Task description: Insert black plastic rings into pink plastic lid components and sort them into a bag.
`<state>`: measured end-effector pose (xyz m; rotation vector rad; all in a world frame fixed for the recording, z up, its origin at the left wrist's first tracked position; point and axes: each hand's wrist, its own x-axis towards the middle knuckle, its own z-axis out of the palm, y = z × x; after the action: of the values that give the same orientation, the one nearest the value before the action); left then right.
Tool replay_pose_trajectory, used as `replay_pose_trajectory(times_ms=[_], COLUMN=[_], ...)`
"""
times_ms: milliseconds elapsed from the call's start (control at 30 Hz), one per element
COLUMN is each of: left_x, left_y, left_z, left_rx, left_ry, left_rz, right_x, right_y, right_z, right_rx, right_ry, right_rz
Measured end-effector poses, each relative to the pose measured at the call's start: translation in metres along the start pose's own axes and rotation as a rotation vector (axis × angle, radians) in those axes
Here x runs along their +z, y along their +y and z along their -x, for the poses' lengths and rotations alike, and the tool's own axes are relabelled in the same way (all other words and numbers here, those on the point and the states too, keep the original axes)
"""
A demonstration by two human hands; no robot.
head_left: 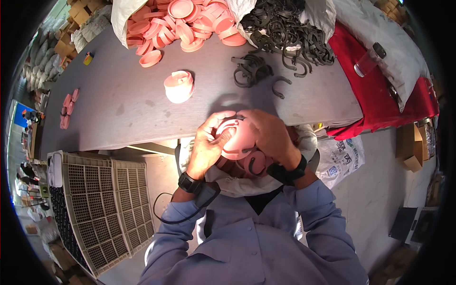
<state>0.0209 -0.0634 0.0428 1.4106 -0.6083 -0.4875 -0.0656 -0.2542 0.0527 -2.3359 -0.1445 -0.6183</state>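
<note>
A pink round plastic part (237, 141), shaped like a lid or shallow cup, is held between my two hands at the table's near edge. My left hand (205, 147) grips its left side, with the thumb lying across the pink surface. My right hand (271, 135) closes round its right and far side, and a small dark piece shows near those fingertips; its shape is mostly hidden. Just below, an open white sack (237, 187) at my lap holds more pink parts (254, 162), at least one with a dark curved strip on it.
Pink round caps (183, 23) spill from a white bag at the back. Beside them lie black curved handles (285, 28), with a smaller cluster (251, 70) nearer. A stacked pink piece (179, 87) stands on the grey table (114, 104). Beige crates (95, 194) sit lower left.
</note>
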Motion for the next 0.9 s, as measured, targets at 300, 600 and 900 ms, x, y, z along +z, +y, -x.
replay_pose_trajectory(times_ms=[300,600,900], left_x=[0.001,-0.006,-0.012], left_y=[0.017,0.014,0.001], left_z=[0.010,0.006,0.001], left_rx=[-0.214,-0.264,-0.019], left_ry=[0.006,0.129,0.180], left_rz=[-0.061,-0.065,0.049], right_x=[0.019,0.025,0.029], right_y=[0.001,-0.021,-0.023], right_z=[0.013,0.008,0.027], right_rx=[0.001,0.050,-0.165], right_ry=[-0.115,-0.159,-0.001], right_rz=[0.089,0.165,-0.129])
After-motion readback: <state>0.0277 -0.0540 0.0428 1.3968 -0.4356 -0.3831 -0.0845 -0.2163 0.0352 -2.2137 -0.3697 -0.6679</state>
